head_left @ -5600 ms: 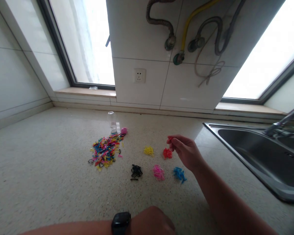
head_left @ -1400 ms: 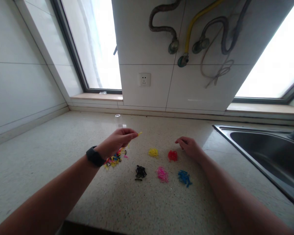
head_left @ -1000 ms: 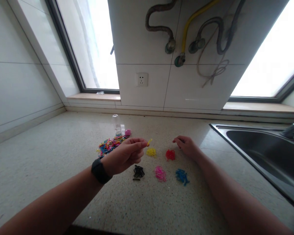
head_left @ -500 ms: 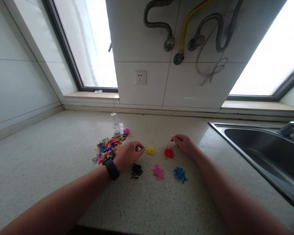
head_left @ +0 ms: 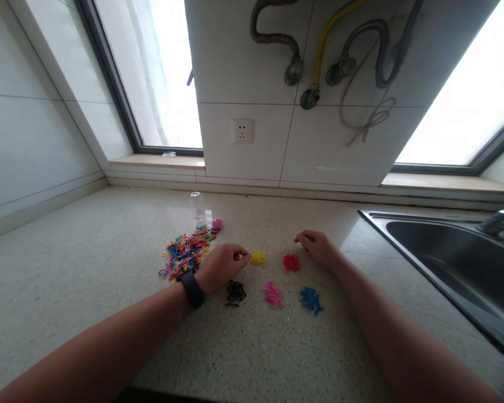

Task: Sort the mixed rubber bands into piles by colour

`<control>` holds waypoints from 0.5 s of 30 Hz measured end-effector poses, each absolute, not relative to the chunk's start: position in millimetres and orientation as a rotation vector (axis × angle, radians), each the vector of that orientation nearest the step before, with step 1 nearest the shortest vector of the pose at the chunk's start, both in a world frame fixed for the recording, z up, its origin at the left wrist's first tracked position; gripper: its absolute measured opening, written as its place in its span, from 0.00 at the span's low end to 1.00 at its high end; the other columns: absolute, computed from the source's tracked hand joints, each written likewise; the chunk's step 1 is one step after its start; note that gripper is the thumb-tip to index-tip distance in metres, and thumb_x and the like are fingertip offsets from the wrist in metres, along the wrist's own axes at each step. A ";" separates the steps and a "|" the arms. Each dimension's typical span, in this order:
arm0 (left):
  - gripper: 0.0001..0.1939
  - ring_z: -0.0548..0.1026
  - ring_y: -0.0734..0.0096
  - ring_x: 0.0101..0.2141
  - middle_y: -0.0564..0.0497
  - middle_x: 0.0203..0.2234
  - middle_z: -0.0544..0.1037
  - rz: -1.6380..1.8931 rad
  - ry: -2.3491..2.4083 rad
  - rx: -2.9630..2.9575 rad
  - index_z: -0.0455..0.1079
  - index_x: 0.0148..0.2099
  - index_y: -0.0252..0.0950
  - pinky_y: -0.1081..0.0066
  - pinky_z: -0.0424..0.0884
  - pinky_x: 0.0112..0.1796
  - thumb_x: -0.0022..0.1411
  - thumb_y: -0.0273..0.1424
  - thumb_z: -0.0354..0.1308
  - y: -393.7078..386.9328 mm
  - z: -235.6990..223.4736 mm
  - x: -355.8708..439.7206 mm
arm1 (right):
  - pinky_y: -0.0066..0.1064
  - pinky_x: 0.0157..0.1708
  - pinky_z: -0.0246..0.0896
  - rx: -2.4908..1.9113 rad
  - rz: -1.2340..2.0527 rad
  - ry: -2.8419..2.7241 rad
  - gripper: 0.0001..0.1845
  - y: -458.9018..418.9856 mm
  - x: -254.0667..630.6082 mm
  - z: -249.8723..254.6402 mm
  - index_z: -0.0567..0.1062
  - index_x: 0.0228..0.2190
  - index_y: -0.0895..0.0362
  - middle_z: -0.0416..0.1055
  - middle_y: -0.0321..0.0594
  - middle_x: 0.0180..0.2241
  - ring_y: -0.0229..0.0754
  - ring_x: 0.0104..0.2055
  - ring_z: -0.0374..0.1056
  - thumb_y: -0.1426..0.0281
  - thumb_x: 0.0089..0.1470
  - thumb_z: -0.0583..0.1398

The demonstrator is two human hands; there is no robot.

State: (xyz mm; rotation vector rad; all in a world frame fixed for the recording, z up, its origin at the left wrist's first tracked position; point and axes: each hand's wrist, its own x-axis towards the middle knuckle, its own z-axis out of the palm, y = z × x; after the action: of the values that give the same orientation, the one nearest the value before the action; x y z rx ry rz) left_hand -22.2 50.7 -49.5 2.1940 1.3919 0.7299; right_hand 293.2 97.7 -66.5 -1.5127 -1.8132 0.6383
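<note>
My left hand [head_left: 227, 264], with a black watch [head_left: 191, 289] on its wrist, is closed in a pinch at the left edge of a small pile of yellow rubber bands [head_left: 259, 258]. Whatever lies between its fingertips is too small to make out. Beyond a pile of red rubber bands [head_left: 291, 262], my right hand [head_left: 316, 245] rests on the counter with fingers curled in; their inner side is hidden. Nearer me lie piles of black [head_left: 236, 291], pink [head_left: 273, 295] and blue rubber bands [head_left: 311, 300]. A large mixed-colour heap [head_left: 186, 253] spreads left of my left hand, which partly covers it.
Behind the mixed heap are a clear plastic container [head_left: 197, 210] and a small pink object [head_left: 217, 224]. A steel sink [head_left: 441, 246] is set into the speckled counter [head_left: 109, 268] on the right. Hoses with valves and a socket [head_left: 243, 131] are on the tiled wall.
The whole view has shifted very slightly. Both hands keep nearly the same places and poses, and the piles look the same.
</note>
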 end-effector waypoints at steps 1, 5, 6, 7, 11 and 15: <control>0.17 0.70 0.71 0.25 0.49 0.24 0.77 0.743 1.389 2.189 0.80 0.41 0.35 0.71 0.58 0.27 0.62 0.40 0.55 50.5 -49.5 -22.5 | 0.28 0.21 0.48 -1.510 0.641 -1.812 0.21 96.8 292.8 -65.7 0.79 0.31 0.60 0.62 0.33 0.18 0.36 0.20 0.56 0.57 0.55 0.54; 0.18 0.66 0.73 0.23 0.51 0.21 0.72 0.814 1.365 2.168 0.77 0.39 0.33 0.72 0.55 0.25 0.65 0.40 0.52 42.3 -45.5 -20.0 | 0.28 0.22 0.49 -1.510 0.645 -1.810 0.22 94.5 291.8 -62.8 0.79 0.31 0.60 0.62 0.33 0.18 0.36 0.20 0.56 0.56 0.55 0.54; 0.18 0.65 0.74 0.22 0.52 0.20 0.71 0.834 1.349 2.165 0.77 0.39 0.33 0.72 0.54 0.25 0.66 0.40 0.51 37.6 -43.0 -18.3 | 0.28 0.22 0.49 -1.509 0.646 -1.814 0.22 94.2 291.8 -62.3 0.79 0.31 0.60 0.62 0.33 0.18 0.36 0.20 0.56 0.57 0.55 0.54; 0.18 0.64 0.75 0.22 0.53 0.20 0.70 0.852 1.327 2.163 0.76 0.40 0.33 0.72 0.54 0.24 0.66 0.40 0.50 31.7 -40.0 -16.2 | 0.28 0.22 0.49 -1.509 0.645 -1.818 0.22 94.1 291.8 -61.8 0.79 0.32 0.60 0.62 0.34 0.18 0.36 0.20 0.56 0.57 0.55 0.54; 0.15 0.63 0.77 0.21 0.55 0.20 0.69 0.870 1.158 2.186 0.75 0.41 0.35 0.75 0.55 0.24 0.67 0.36 0.50 -1.6 -24.3 -5.3 | 0.28 0.22 0.50 -1.505 0.645 -1.824 0.22 93.8 292.4 -60.9 0.79 0.32 0.61 0.63 0.34 0.19 0.36 0.21 0.57 0.58 0.55 0.54; 0.09 0.64 0.81 0.20 0.57 0.18 0.69 0.786 0.776 2.286 0.76 0.39 0.36 0.77 0.60 0.25 0.62 0.32 0.55 -37.2 -20.6 6.8 | 0.28 0.22 0.49 -1.499 0.646 -1.830 0.22 93.4 293.5 -60.9 0.79 0.33 0.61 0.63 0.33 0.19 0.35 0.21 0.56 0.57 0.55 0.54</control>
State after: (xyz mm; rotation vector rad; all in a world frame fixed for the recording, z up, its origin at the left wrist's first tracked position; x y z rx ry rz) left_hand 6.8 -37.2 -20.6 2.2860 0.7764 0.7864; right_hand 293.5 93.4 -60.9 -1.4994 -1.8303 0.6464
